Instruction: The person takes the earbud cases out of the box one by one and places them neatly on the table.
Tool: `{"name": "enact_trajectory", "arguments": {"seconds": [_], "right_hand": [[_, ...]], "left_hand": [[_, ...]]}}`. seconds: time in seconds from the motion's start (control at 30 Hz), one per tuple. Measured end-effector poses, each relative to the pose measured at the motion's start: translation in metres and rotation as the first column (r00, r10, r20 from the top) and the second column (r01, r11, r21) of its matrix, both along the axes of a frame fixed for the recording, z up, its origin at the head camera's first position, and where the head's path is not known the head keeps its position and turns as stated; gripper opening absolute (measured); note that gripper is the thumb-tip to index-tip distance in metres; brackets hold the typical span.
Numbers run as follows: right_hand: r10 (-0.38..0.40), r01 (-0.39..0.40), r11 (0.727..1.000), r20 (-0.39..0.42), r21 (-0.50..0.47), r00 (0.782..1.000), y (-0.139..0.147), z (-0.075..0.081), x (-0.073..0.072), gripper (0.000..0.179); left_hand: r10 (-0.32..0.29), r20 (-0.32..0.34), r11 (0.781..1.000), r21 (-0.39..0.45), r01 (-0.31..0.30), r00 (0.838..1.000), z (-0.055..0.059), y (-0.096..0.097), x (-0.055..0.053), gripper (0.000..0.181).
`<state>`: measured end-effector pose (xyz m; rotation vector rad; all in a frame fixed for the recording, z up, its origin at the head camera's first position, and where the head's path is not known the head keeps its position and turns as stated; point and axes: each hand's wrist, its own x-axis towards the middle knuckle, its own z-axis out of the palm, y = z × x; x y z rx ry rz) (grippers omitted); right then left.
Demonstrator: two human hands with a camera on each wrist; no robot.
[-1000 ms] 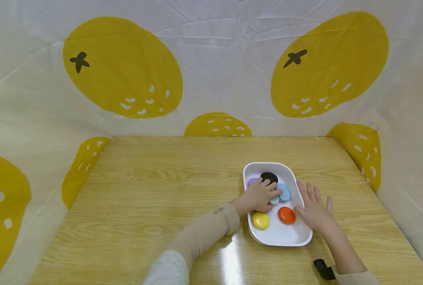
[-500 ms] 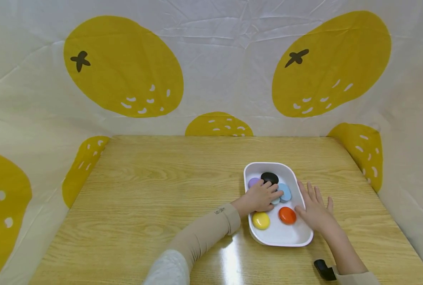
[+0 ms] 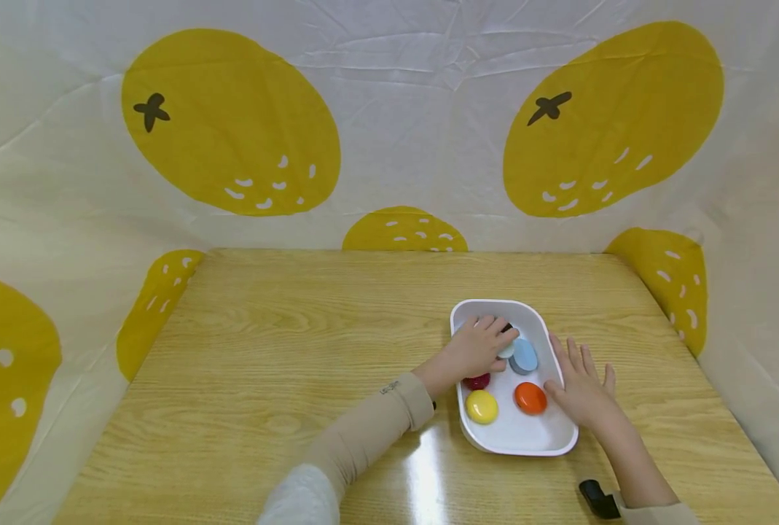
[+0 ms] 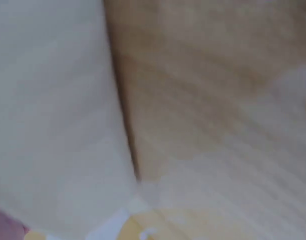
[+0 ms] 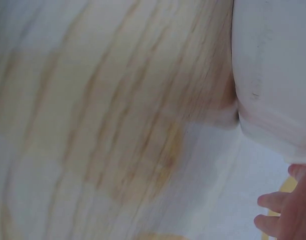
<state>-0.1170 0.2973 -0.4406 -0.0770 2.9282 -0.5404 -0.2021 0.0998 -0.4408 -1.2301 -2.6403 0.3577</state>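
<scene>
In the head view, a white tray [image 3: 517, 437] holds several smooth, rounded toy stones. My left hand [image 3: 476, 350] is inside it at the upper left, with a pale mint stone [image 3: 506, 351] between thumb and fingers. The hand covers most of a black stone [image 3: 507, 328]. Beside the mint one lies a light-blue stone [image 3: 524, 356]; below the hand show a crimson stone [image 3: 477, 381], a yellow stone [image 3: 482, 407] and an orange-red stone [image 3: 530, 398]. My right hand [image 3: 582, 386] rests with spread fingers against the tray's right side; its fingertips also show in the right wrist view.
The tray stands on a wood-grain table [image 3: 284, 350]. Behind and beside it hangs a white cloth [image 3: 422, 131] with yellow fruit prints. A black object [image 3: 597, 499] sits by the right wrist. The left wrist view is blurred and shows mainly a pale wall and wood.
My left hand has shifted slightly up and left inside the tray, and the mint stone has moved up with it. The crimson stone has come into sight. My right hand stays put.
</scene>
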Motion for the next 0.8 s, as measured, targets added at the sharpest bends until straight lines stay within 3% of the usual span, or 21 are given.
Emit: {"name": "enact_trajectory", "arguments": {"seconds": [0.2, 0.33, 0.57, 0.8], "right_hand": [[-0.002, 0.003, 1.0, 0.01, -0.007, 1.0, 0.002, -0.003, 0.0, 0.08], [-0.007, 0.007, 1.0, 0.011, -0.012, 1.0, 0.002, -0.003, 0.0, 0.08], [-0.005, 0.005, 1.0, 0.003, -0.024, 1.0, 0.003, -0.002, -0.001, 0.079], [-0.006, 0.006, 1.0, 0.005, -0.019, 1.0, 0.002, -0.003, -0.002, 0.08]], "left_hand": [[0.169, 0.111, 0.976, 0.122, -0.182, 0.979, 0.019, -0.025, -0.015, 0.051], [0.251, 0.164, 0.944, 0.176, -0.279, 0.954, 0.022, -0.045, -0.027, 0.052], [0.347, 0.241, 0.893, 0.209, -0.398, 0.906, 0.006, -0.072, -0.04, 0.055], [0.386, 0.217, 0.895, 0.146, -0.421, 0.897, -0.013, -0.082, -0.042, 0.053]]}}
